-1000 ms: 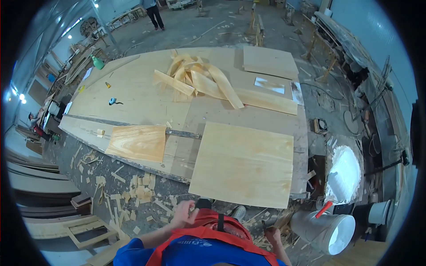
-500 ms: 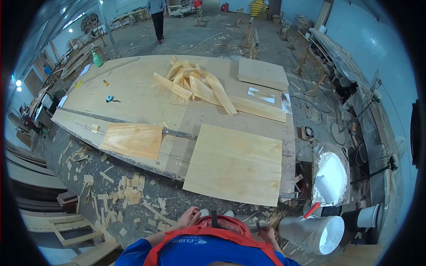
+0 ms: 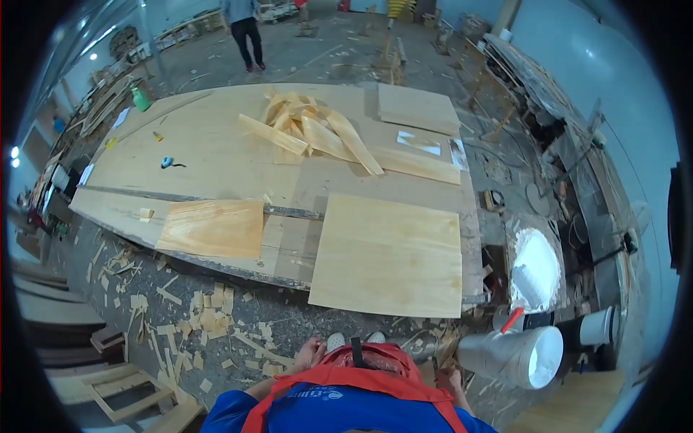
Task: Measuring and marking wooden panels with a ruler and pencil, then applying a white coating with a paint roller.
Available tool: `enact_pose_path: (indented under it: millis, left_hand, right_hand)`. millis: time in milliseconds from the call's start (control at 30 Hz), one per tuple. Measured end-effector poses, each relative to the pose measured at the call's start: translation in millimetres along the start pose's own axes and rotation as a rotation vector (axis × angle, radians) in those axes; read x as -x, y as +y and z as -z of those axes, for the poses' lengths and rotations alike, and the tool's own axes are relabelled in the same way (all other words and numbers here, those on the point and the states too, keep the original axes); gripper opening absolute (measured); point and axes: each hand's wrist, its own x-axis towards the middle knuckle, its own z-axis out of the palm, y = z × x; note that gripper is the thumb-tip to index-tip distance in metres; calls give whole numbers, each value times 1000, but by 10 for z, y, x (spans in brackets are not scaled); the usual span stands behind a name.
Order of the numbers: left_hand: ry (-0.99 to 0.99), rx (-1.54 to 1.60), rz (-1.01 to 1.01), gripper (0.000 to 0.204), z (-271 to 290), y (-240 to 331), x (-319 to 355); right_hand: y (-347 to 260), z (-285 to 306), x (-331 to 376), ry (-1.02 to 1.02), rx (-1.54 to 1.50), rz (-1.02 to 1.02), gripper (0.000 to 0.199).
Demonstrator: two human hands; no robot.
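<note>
My left hand (image 3: 310, 351) hangs beside the red apron (image 3: 375, 357), its fingers loosely bent, and nothing shows in it. On the other side, near the white bucket (image 3: 498, 357), my right hand (image 3: 449, 379) is low with its fingers curled. A thin dark thing by those fingers is too small to name. Both hands are apart from the worktable (image 3: 289, 270). A large pale veneer sheet (image 3: 390, 256) lies at its near right and sticks out over the front edge. Farther left lies a smaller, more orange veneer piece (image 3: 211, 229).
Curled veneer strips (image 3: 310, 126) heap on the table, with stacked boards (image 3: 419, 108), a tape measure (image 3: 168, 163) and a green bottle (image 3: 140, 99). White powder (image 3: 534, 270) and a red handle (image 3: 512, 320) are at right. Wood scraps (image 3: 213, 314) litter the floor. Another person (image 3: 244, 32) stands beyond.
The view has shifted, so the table sits higher and the large sheet looks squarer to me. Both hands stay low at my sides. The person beyond has shifted their legs.
</note>
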Motion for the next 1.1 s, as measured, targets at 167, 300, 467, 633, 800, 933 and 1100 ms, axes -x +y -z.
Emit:
enact_pose_path:
  millis: [167,300,467,633,800,933,1100]
  left_hand:
    - [76,-72,-88,40,-239,-734,-305]
    - [96,-50,-22,35,-219,-511,-273]
    - [97,-83,0,35,-378,-1181,-502]
    - [290,-254,124,37,-651,-767,-491]
    - [346,-278,151,41,-858,-1041,-530]
    - [309,-55,82,47,-987,-774,-229]
    - [372,-38,216,46,-1200,-48,14]
  right_hand:
    - [-371,387,361,204,148,40,22]
    - [-707,709,449,488,-203,39,19]
    - [-1370,1202,245,493,-498,15,17]
    - [-1724,1726,-598,419,-763,105,24]
    - [-2494,2299,-2211,243,-1033,129,14]
    - [-2909,2630,-3513,173,-1099,189,11]
    - [-3381,2786,-4814,197,-1002,160,11]
